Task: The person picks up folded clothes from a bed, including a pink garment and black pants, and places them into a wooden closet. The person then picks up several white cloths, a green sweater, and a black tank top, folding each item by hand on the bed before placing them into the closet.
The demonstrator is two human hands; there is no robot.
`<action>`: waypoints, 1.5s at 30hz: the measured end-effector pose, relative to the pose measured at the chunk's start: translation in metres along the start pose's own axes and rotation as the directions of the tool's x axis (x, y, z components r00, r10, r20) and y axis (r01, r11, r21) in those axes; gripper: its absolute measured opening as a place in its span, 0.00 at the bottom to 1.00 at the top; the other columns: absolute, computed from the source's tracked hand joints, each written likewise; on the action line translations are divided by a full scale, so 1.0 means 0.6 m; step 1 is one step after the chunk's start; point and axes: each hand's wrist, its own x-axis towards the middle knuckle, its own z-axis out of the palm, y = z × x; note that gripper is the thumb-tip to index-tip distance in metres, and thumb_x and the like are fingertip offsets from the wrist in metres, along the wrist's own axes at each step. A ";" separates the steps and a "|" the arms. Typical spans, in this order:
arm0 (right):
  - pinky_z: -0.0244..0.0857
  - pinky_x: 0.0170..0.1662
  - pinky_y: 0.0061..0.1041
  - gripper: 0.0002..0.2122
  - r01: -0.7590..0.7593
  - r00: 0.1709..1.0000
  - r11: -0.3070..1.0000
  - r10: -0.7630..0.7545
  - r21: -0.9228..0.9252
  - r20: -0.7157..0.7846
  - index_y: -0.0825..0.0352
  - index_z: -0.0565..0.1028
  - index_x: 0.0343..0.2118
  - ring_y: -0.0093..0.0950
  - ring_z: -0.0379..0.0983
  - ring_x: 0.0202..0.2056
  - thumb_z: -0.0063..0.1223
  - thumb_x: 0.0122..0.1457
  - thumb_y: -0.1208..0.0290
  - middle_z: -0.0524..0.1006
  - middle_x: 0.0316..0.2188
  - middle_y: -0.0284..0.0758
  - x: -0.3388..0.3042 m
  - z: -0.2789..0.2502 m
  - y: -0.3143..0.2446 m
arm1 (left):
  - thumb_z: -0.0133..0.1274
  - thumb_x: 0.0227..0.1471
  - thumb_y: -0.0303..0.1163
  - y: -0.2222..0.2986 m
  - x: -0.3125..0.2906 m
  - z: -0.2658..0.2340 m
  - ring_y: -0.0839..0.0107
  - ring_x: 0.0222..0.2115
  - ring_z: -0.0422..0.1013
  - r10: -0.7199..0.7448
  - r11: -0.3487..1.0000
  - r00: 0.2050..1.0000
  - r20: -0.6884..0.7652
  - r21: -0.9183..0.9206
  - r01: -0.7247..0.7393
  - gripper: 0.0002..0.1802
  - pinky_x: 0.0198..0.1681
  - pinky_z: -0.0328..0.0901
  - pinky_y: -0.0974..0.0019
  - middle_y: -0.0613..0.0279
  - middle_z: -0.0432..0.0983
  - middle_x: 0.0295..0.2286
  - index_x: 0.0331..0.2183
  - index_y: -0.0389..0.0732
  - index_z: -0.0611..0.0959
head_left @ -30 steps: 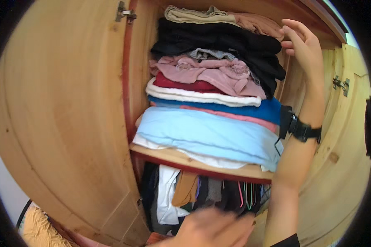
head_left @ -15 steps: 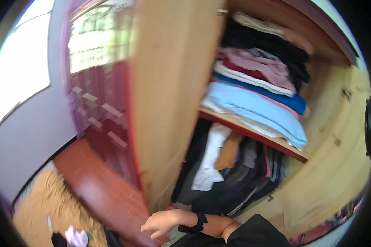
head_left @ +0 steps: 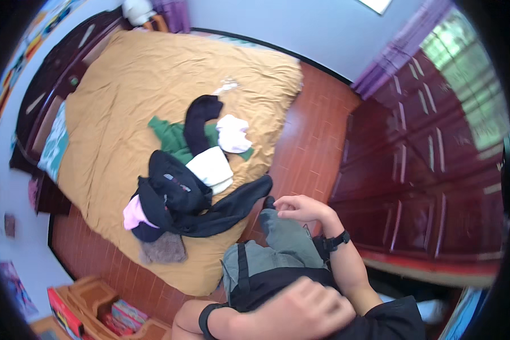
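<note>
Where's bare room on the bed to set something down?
Widest: tan bedspread between the headboard and the green garment. Smaller: a near-side patch right of the grey-brown cloth, below the long black garment. Crowded: the pile around the lower white cloth.

Head view, wide fisheye: looks steeply down from above; left hand [head_left: 303, 309] and right hand [head_left: 305, 208] near, bed [head_left: 153, 73] farther off.

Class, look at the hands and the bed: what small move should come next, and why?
Probably reach the right hand toward the long dark garment on the bed. That hand looks empty, and the garment's end lies near it in the picture; the blurred left hand looks farther off.
</note>
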 end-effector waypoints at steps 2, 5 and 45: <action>0.71 0.41 0.23 0.17 0.111 0.993 0.993 -0.112 -0.041 -0.022 0.65 0.74 0.50 0.21 0.75 0.37 0.56 0.61 0.63 0.80 0.37 0.31 0.072 -0.044 0.100 | 0.57 0.47 0.37 -0.099 -0.030 0.036 0.62 0.24 0.72 -0.263 0.964 0.962 0.074 -0.014 0.265 0.13 0.30 0.66 0.60 0.61 0.70 0.22 0.35 0.42 0.76; 0.70 0.35 0.21 0.16 -0.029 0.991 0.956 0.065 0.292 -0.113 0.65 0.74 0.49 0.18 0.74 0.32 0.55 0.62 0.64 0.78 0.33 0.28 0.156 -0.101 0.155 | 0.58 0.48 0.39 -0.239 -0.169 0.087 0.50 0.36 0.74 -0.805 0.592 0.593 -0.033 0.023 0.806 0.19 0.38 0.68 0.52 0.48 0.77 0.31 0.40 0.37 0.78; 0.55 0.62 0.32 0.39 0.223 0.734 0.960 -0.281 0.171 0.619 0.66 0.57 0.63 0.32 0.59 0.62 0.68 0.50 0.72 0.63 0.60 0.39 0.568 -0.317 -0.020 | 0.45 0.26 0.16 -0.382 -0.121 0.194 0.58 0.50 0.71 -0.723 0.664 -0.558 -0.406 -0.631 -0.400 0.44 0.56 0.65 0.58 0.51 0.75 0.47 0.55 0.30 0.70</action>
